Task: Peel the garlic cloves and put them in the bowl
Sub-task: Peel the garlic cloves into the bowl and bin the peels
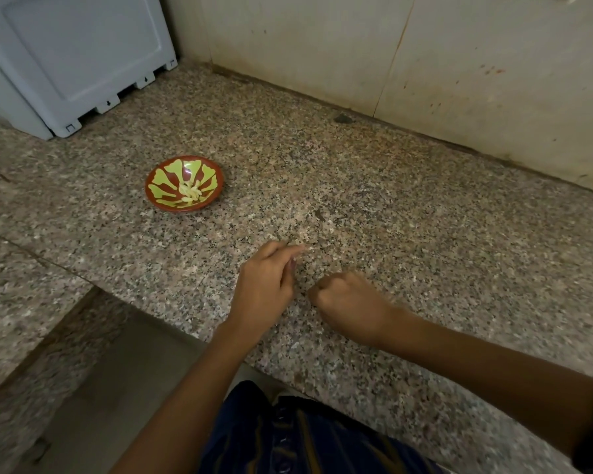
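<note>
- Speckled granite surface (374, 206), polished, meets a stained pale wall
- Round shallow bowl (184, 183), red with green petal shapes, holds pale curved peeled cloves (189, 193)
- Left hand (266, 285) hovers near, fingers loosely extended, tips blurred
- Right hand (348, 304) rests curled like a fist; contents hidden
- White ribbed plastic appliance (72, 59) at back left

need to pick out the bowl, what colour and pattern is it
The bowl is reddish-brown with light green petal shapes fanning from its centre; the head view shows it.
</note>
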